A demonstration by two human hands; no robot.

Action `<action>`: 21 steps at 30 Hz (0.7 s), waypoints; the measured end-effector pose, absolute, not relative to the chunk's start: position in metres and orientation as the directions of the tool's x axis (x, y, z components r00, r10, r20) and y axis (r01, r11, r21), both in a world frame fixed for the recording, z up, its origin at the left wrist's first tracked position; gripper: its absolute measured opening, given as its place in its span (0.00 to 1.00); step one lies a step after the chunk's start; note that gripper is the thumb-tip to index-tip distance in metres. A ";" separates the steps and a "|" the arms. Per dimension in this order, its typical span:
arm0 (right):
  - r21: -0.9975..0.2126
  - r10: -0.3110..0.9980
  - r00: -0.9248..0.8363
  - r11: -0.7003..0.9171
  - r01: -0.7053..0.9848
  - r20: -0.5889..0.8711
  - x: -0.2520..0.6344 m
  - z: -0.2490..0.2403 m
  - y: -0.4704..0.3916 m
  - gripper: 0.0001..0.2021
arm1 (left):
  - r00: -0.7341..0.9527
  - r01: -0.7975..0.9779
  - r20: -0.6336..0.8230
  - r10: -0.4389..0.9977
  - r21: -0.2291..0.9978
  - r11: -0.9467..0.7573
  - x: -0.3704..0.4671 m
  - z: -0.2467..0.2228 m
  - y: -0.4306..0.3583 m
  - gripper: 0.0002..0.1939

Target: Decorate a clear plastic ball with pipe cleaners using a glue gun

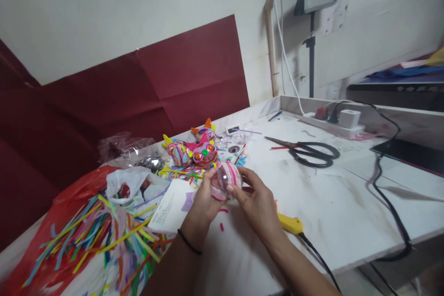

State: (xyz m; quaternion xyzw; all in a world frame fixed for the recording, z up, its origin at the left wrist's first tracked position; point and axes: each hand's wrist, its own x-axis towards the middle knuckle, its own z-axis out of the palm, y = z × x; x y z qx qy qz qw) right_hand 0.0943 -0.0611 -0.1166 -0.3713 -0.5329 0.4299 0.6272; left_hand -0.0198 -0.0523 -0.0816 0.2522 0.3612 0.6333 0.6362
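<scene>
A clear plastic ball (225,179), partly covered with pink and white fuzzy strips, is held between my hands just above the table. My left hand (205,199) wraps around its left side and underside. From the right, my right hand (255,196) grips it, thumb against the front and fingers behind. Beyond the ball sit several colourful decorated balls, one (205,153) with orange eyes and a green nose. A yellow-handled corded tool (290,223) lies beside my right wrist, partly hidden by it. A white printed card (169,208) rests left of my left hand.
Many coloured pipe cleaners (114,236) spread over a red plastic bag (41,245) at the left. Large black-handled scissors (305,151) lie at the right. Farther back are a power strip (333,122) with plugs and a trailing black cable (388,199). Clear plastic packaging (121,148) stands at the back left.
</scene>
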 end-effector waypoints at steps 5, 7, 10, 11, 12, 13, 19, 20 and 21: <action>-0.899 0.919 0.102 0.394 -0.193 0.381 0.088 -0.120 -0.069 0.22 | -0.050 -0.603 -0.123 0.991 0.795 0.068 -0.024 -0.088 -0.048 0.15; -0.900 0.917 0.112 0.398 -0.177 0.384 0.086 -0.120 -0.072 0.22 | -0.051 -0.600 -0.124 0.991 0.797 0.069 -0.025 -0.088 -0.048 0.14; -0.907 0.918 0.122 0.393 -0.151 0.378 0.084 -0.120 -0.075 0.22 | -0.065 -0.593 -0.123 0.990 0.803 0.061 -0.026 -0.088 -0.048 0.12; -0.907 0.917 0.124 0.395 -0.147 0.380 0.084 -0.120 -0.075 0.22 | -0.071 -0.590 -0.121 0.990 0.805 0.056 -0.027 -0.088 -0.048 0.11; -0.906 0.916 0.122 0.397 -0.147 0.382 0.084 -0.120 -0.075 0.22 | -0.077 -0.589 -0.119 0.990 0.807 0.051 -0.027 -0.088 -0.048 0.11; -0.904 0.916 0.116 0.399 -0.151 0.385 0.084 -0.121 -0.076 0.23 | -0.080 -0.588 -0.115 0.990 0.807 0.046 -0.028 -0.089 -0.048 0.11; -0.907 0.916 0.065 0.402 -0.126 0.397 0.088 -0.130 -0.079 0.25 | -0.036 -0.616 -0.091 0.995 0.786 0.050 -0.027 -0.091 -0.049 0.11; -0.908 0.913 0.074 0.407 -0.104 0.401 0.089 -0.131 -0.079 0.25 | -0.023 -0.620 -0.090 0.996 0.783 0.057 -0.026 -0.090 -0.051 0.10; -0.907 0.909 0.086 0.414 -0.082 0.408 0.090 -0.133 -0.080 0.25 | -0.015 -0.623 -0.087 0.996 0.780 0.059 -0.025 -0.089 -0.052 0.10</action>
